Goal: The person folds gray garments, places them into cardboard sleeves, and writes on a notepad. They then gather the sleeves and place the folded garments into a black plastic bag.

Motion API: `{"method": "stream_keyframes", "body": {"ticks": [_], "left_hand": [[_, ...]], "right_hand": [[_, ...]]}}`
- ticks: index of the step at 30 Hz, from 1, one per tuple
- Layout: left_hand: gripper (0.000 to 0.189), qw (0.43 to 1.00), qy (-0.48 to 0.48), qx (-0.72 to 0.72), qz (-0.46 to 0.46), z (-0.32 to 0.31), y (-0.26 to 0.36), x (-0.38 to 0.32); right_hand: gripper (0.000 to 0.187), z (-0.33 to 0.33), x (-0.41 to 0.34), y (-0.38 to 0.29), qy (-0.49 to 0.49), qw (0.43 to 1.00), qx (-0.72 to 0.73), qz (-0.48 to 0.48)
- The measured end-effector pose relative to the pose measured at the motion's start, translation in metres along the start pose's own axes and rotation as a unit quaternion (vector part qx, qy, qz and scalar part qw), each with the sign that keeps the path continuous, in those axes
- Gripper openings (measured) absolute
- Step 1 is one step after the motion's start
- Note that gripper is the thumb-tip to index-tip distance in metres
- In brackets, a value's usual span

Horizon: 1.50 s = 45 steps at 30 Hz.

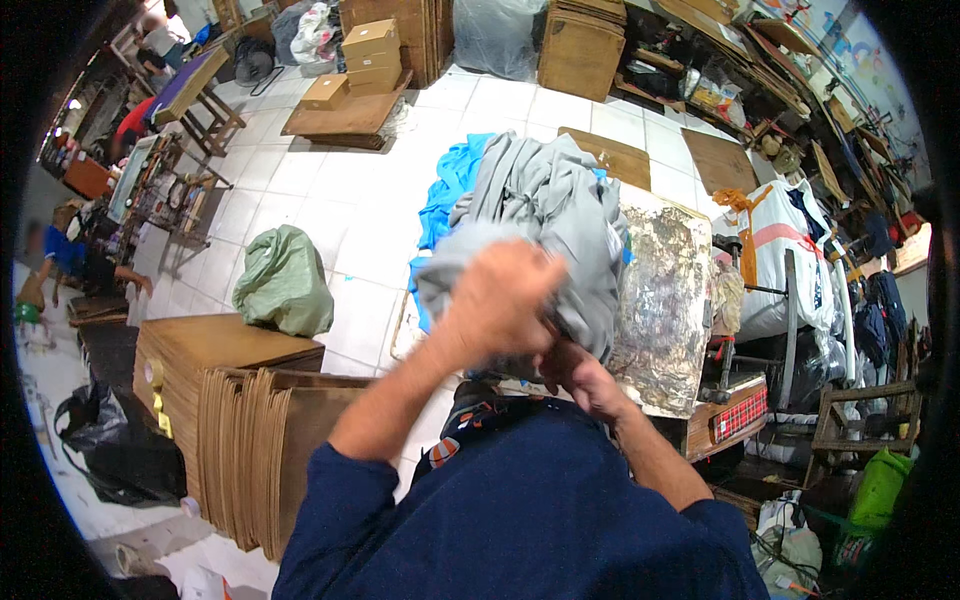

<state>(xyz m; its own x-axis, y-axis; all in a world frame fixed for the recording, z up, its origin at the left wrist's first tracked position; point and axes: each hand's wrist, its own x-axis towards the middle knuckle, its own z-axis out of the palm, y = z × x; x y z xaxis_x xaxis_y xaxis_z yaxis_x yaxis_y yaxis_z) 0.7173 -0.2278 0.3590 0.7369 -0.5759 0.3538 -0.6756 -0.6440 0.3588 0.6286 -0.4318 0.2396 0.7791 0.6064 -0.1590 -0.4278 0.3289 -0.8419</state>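
Observation:
A heap of grey fabric (551,180), loosely folded and wrinkled, lies on a worn table in front of me. Bright blue fabric (450,187) shows along its left side. My left hand (491,296) is blurred, its fingers curled over the near part of the grey heap; the cloth around it is blurred too, and it seems gripped. Lower and to the right, my right hand (581,375) is at the near edge of the cloth, just below the left hand. Its fingers are bent and partly in shadow, so its hold is unclear.
The table's stained, peeling top (664,300) shows at right. A stack of brown boards (240,450) and a green sack (285,281) stand left. A large white bundle (784,255) is at right. Cardboard boxes (371,56) sit farther back. Other people are at far left.

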Motion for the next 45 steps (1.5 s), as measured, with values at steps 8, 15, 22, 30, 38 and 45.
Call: {"method": "stream_keyframes", "body": {"ticks": [8,15,22,30,38,45], "left_hand": [[0.065,0.973,-0.059,-0.223,-0.003,0.026,0.069,-0.022],[0.092,0.916,-0.077,-0.383,-0.087,0.049,0.038,-0.027],[0.112,0.908,0.001,-0.418,-0.029,0.059,0.027,-0.032],[0.051,0.678,0.099,-0.555,-0.471,0.088,0.004,-0.053],[0.065,0.62,0.159,-0.533,-0.553,0.128,0.069,-0.138],[0.05,0.58,0.225,-0.515,-0.59,0.145,0.088,-0.26]], "right_hand": [[0.099,0.011,-0.059,0.012,0.396,0.883,0.02,-0.251],[0.071,-0.012,-0.061,-0.05,0.401,0.864,0.247,-0.176],[0.078,-0.031,-0.036,-0.179,0.354,0.89,0.088,-0.273],[0.102,-0.033,0.063,-0.112,0.278,0.907,-0.29,-0.128],[0.088,-0.085,0.046,0.017,0.302,0.882,-0.351,-0.087],[0.067,-0.14,0.052,0.012,0.28,0.725,-0.592,-0.213]]}}
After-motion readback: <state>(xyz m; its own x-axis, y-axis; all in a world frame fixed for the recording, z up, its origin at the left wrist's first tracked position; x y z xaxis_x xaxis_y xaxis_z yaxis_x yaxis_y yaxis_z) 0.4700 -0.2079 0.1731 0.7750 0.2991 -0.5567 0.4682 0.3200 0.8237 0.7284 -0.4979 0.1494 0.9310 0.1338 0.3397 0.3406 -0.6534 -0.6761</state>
